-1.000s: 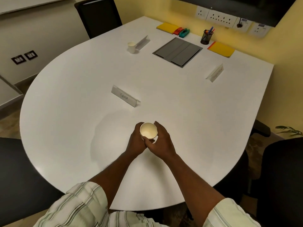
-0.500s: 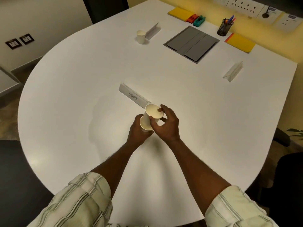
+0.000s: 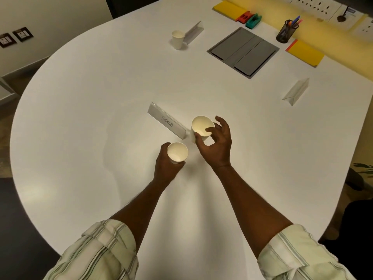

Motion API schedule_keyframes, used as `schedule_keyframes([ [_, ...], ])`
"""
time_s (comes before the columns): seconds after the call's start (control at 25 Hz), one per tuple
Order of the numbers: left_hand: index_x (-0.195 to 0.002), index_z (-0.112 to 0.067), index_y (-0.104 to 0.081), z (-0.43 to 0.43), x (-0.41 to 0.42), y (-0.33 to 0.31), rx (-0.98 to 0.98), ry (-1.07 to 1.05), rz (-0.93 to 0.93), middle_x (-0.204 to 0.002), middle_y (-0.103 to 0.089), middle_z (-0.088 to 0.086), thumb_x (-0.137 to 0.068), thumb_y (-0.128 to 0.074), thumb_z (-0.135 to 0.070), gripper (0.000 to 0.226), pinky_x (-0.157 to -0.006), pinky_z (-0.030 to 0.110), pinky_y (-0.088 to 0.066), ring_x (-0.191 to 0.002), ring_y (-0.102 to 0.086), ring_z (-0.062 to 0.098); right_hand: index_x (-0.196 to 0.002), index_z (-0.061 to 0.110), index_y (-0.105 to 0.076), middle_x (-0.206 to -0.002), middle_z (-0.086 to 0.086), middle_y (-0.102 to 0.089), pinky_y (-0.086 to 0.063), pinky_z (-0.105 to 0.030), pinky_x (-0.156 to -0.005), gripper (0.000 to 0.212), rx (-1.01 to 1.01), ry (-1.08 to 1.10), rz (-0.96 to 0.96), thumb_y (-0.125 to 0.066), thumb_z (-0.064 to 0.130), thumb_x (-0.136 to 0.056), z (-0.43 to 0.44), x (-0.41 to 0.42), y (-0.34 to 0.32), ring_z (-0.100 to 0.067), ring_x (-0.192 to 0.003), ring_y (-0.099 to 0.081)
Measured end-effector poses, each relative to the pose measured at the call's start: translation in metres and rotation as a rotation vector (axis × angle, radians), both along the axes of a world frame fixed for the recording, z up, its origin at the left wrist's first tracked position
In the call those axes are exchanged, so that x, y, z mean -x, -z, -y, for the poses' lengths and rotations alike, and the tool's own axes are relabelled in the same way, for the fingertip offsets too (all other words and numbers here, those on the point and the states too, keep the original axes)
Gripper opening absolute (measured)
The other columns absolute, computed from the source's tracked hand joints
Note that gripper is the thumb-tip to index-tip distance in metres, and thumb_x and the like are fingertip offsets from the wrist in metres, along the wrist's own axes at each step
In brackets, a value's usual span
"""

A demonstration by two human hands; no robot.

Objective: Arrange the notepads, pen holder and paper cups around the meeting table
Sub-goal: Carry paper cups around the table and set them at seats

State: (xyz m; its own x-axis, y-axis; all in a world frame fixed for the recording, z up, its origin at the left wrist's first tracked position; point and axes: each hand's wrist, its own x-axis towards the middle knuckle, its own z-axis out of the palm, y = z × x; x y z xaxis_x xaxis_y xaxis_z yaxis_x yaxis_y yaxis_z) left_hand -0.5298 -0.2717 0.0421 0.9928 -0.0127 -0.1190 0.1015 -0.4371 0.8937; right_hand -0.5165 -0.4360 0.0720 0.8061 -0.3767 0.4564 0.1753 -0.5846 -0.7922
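Low in the frame, two striped sleeves reach over the near rim of the white table (image 3: 60,118). At centre, the left hand (image 3: 166,167) is wrapped around a paper cup (image 3: 177,152). Just right and above, the right hand (image 3: 217,146) pinches a second cup (image 3: 201,126) by its rim, beside the "SIGMA" name card (image 3: 167,123). Bare tabletop spreads wide to the left. Farther, a third cup (image 3: 178,39) stands at upper centre. Along the far edge, upper right, sit the pen holder (image 3: 286,32) and yellow notepads (image 3: 304,53).
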Motion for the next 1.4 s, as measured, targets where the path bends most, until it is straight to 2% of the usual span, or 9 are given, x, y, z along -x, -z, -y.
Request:
schedule_keyframes([
  [0.16, -0.124, -0.011, -0.045, -0.006, 0.001, 0.007, 0.01, -0.032, -0.017, -0.12, -0.058, 0.005, -0.059, -0.087, -0.012, 0.077, -0.088, 0.024, -0.042, -0.11, -0.055, 0.024, -0.088, 0.001, -0.065, -0.124, -0.015, -0.057, -0.055, -0.047, -0.084, 0.036, -0.048, 0.103, -0.124, -0.081, 0.024, -0.067, 0.002, -0.013, 0.034, -0.026, -0.113, -0.058],
  [0.32, -0.125, -0.008, -0.044, -0.023, -0.004, 0.01, -0.023, -0.009, 0.001, -0.123, -0.057, 0.006, -0.059, -0.086, -0.01, 0.078, -0.087, 0.023, -0.04, -0.111, -0.055, 0.023, -0.092, 0.0, -0.064, -0.121, -0.015, -0.057, -0.054, -0.046, -0.085, 0.037, -0.08, 0.125, -0.217, -0.084, 0.014, -0.064, -0.009, -0.024, 0.055, -0.028, -0.11, -0.058],
  [0.72, -0.124, -0.015, -0.043, -0.039, -0.011, 0.016, 0.031, -0.027, -0.068, -0.116, -0.054, -0.006, -0.061, -0.086, -0.013, 0.077, -0.085, 0.023, -0.042, -0.103, -0.051, 0.012, -0.096, 0.001, -0.061, -0.126, -0.01, -0.052, -0.054, -0.044, -0.088, 0.038, -0.149, 0.205, -0.315, -0.082, 0.017, -0.069, -0.022, -0.022, 0.081, -0.024, -0.113, -0.054],
  [0.96, -0.125, -0.013, -0.044, -0.043, -0.012, 0.015, 0.012, -0.008, -0.039, -0.122, -0.056, 0.0, -0.06, -0.087, -0.014, 0.078, -0.09, 0.027, -0.044, -0.105, -0.05, 0.012, -0.096, 0.001, -0.061, -0.128, -0.011, -0.051, -0.053, -0.045, -0.088, 0.039, -0.136, 0.179, -0.352, -0.083, 0.019, -0.07, -0.033, -0.022, 0.082, -0.027, -0.114, -0.054],
  [1.04, -0.125, -0.013, -0.044, -0.045, -0.013, 0.013, 0.018, -0.015, -0.035, -0.12, -0.055, -0.002, -0.06, -0.087, -0.013, 0.078, -0.089, 0.026, -0.044, -0.104, -0.05, 0.012, -0.1, 0.002, -0.061, -0.132, -0.011, -0.048, -0.051, -0.042, -0.094, 0.044, -0.12, 0.165, -0.392, -0.084, 0.021, -0.069, -0.034, -0.02, 0.076, -0.026, -0.117, -0.053],
  [1.12, -0.124, -0.013, -0.044, -0.044, -0.012, 0.01, 0.028, -0.015, -0.031, -0.118, -0.055, -0.004, -0.06, -0.087, -0.013, 0.077, -0.087, 0.023, -0.042, -0.103, -0.051, 0.011, -0.107, 0.003, -0.06, -0.138, -0.009, -0.044, -0.046, -0.031, -0.098, 0.051, -0.078, 0.158, -0.418, -0.085, 0.025, -0.068, -0.035, -0.015, 0.069, -0.022, -0.122, -0.049],
  [1.24, -0.124, -0.012, -0.045, -0.037, -0.005, 0.004, 0.048, -0.003, -0.017, -0.118, -0.055, -0.003, -0.059, -0.088, -0.013, 0.077, -0.088, 0.023, -0.042, -0.104, -0.051, 0.011, -0.11, 0.004, -0.056, -0.134, -0.009, -0.043, -0.039, -0.021, -0.096, 0.048, -0.056, 0.194, -0.363, -0.08, 0.025, -0.074, -0.036, -0.001, 0.052, -0.017, -0.124, -0.044],
  [1.4, -0.123, -0.01, -0.045, -0.023, 0.011, -0.007, 0.08, 0.025, 0.009, -0.119, -0.056, 0.001, -0.058, -0.088, -0.013, 0.078, -0.089, 0.023, -0.043, -0.105, -0.051, 0.013, -0.108, 0.002, -0.054, -0.114, -0.011, -0.052, -0.047, -0.037, -0.095, 0.03, 0.059, 0.138, -0.204, -0.065, 0.008, -0.081, -0.038, 0.031, 0.037, -0.023, -0.111, -0.052],
])
